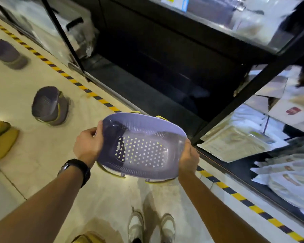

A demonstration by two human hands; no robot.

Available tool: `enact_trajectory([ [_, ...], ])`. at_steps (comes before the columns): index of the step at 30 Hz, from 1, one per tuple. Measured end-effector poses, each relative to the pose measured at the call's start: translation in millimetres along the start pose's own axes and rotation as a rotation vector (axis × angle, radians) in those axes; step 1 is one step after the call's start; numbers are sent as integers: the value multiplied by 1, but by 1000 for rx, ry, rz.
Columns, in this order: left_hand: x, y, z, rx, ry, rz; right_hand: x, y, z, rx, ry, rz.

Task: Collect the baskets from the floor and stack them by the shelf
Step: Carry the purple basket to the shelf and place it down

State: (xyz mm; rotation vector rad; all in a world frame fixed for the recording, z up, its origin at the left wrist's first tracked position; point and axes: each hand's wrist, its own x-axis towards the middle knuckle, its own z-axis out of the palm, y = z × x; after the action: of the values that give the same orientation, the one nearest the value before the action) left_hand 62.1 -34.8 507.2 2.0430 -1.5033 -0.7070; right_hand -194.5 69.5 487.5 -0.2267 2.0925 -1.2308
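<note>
purple basket (142,146) mid-frame, open side up, held off the floor by both short ends, prob. to set upright by shelf (165,71) at 12 o'clock. left hand (88,142) at 9, right hand (189,156) at 3: thumbs hooked over rim, fingers curled under, mostly hidden. upturned basket (49,106) at 9-10, blurred. no stack in view.

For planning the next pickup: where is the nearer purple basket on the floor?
Head view, left side: the floor basket lies beyond the left hand, near the striped floor tape.
</note>
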Motion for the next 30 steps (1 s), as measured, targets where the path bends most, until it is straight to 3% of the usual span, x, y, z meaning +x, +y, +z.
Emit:
enact_trajectory([
  [7, 33, 34, -96, -38, 9, 31, -61, -92, 21, 58, -31, 19],
  [15, 101, 31, -170, -47, -18, 25, -105, -147, 91, 3, -7, 26],
  [30, 242, 64, -200, -63, -4, 23, -59, -231, 217, 24, -125, -23],
])
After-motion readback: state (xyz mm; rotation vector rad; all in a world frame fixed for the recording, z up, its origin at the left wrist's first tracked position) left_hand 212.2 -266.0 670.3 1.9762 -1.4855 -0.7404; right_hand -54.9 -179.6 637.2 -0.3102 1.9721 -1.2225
